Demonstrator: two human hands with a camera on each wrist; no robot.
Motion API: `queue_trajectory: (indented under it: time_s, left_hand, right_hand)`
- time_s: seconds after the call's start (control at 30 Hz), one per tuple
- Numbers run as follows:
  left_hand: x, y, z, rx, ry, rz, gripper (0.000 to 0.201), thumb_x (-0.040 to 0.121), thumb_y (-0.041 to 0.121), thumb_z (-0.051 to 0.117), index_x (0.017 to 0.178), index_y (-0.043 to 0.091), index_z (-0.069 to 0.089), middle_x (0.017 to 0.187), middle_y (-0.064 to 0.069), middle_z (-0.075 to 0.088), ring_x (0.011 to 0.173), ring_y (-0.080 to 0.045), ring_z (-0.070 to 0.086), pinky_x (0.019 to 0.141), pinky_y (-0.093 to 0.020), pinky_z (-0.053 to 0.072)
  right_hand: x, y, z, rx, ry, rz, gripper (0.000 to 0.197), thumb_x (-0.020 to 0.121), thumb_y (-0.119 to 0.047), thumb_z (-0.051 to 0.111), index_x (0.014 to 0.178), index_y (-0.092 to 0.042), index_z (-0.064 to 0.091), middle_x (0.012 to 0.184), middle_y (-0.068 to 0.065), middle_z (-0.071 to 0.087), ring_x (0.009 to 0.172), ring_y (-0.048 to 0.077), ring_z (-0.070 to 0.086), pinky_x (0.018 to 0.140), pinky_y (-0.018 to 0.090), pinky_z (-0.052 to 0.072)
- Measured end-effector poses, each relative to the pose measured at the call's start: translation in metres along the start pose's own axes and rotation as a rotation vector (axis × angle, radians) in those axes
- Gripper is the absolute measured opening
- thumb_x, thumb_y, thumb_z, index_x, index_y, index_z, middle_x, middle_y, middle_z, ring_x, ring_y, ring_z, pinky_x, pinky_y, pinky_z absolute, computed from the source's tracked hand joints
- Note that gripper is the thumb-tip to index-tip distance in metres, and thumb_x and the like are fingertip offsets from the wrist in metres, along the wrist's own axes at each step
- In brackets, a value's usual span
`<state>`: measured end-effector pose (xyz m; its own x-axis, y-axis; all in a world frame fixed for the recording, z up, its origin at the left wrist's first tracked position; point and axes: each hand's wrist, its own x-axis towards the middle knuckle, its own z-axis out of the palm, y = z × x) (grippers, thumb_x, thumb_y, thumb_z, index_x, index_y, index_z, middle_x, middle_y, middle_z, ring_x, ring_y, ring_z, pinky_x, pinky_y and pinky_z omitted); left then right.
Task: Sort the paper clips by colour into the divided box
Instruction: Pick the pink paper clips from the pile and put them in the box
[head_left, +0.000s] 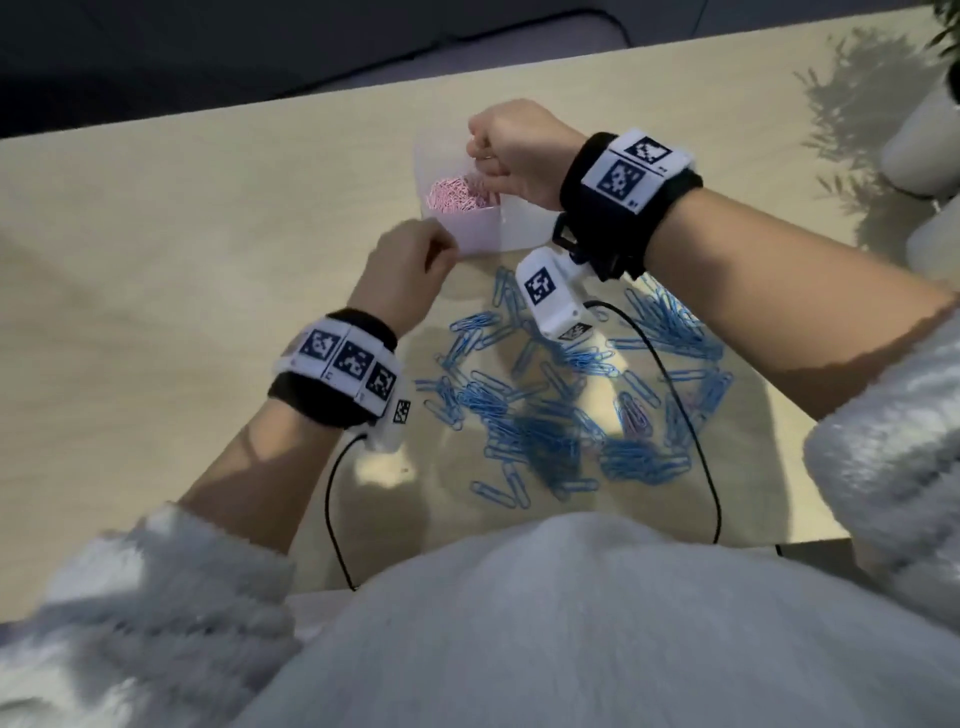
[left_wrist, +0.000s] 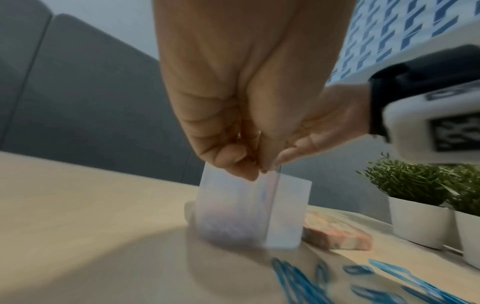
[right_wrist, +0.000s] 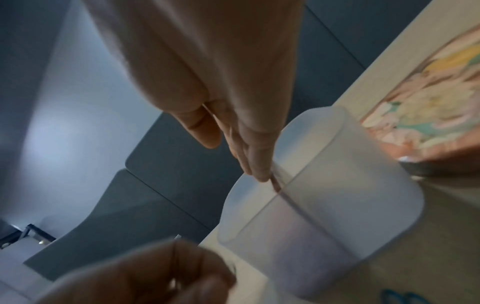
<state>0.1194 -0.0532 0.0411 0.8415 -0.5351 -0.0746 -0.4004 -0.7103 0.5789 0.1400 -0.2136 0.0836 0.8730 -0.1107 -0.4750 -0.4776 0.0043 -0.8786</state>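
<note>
A: near side?
B: blue clips (head_left: 566, 410) loose on desk (head_left: 156, 291).
A: left hand (head_left: 402, 270)?
B: fingers curled by the divided box (head_left: 524, 228) front; hold unclear.
A: right hand (head_left: 511, 150)?
B: over the box, pinching something thin, pink clips (head_left: 460, 195) below.

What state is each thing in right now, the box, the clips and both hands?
divided box: upright on the table, open top.
pink clips: heaped in the box's left compartment.
blue clips: loose on the table.
left hand: fingers curled, at the box's near edge.
right hand: fingers bunched above the box.
</note>
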Motion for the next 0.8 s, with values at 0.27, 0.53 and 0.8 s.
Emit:
queue_trajectory:
  time_s: [0.27, 0.53, 0.8]
  left_hand:
    - [0.07, 0.022, -0.001, 0.22, 0.123, 0.005, 0.03, 0.088, 0.015, 0.04, 0.108, 0.008, 0.062, 0.113, -0.017, 0.064, 0.105, -0.034, 0.056, 0.088, -0.038, 0.043]
    - [0.013, 0.033, 0.035, 0.108, 0.178, 0.298, 0.019, 0.086, 0.02, 0.048, 0.095, 0.012, 0.064, 0.097, -0.006, 0.066, 0.095, -0.026, 0.055, 0.083, -0.032, 0.038]
    - [-0.043, 0.036, 0.093, 0.191, -0.247, 0.331, 0.014, 0.083, 0.023, 0.063, 0.09, 0.012, 0.067, 0.089, -0.01, 0.066, 0.087, -0.03, 0.056, 0.08, -0.041, 0.046]
  right_hand:
    - [-0.068, 0.044, -0.045, 0.015, 0.152, -0.146, 0.023, 0.091, 0.0, 0.04, 0.075, -0.012, 0.052, 0.073, 0.005, 0.055, 0.053, 0.007, 0.059, 0.052, 0.015, 0.047]
    - [-0.108, 0.141, -0.085, -0.699, 0.153, -0.092, 0.012, 0.084, -0.006, 0.059, 0.087, 0.001, 0.069, 0.074, 0.009, 0.063, 0.058, -0.004, 0.053, 0.069, 0.026, 0.042]
    - [-0.106, 0.169, -0.068, -0.944, 0.085, -0.193, 0.018, 0.075, -0.013, 0.064, 0.093, -0.01, 0.064, 0.098, 0.013, 0.059, 0.094, 0.03, 0.056, 0.081, 0.04, 0.045]
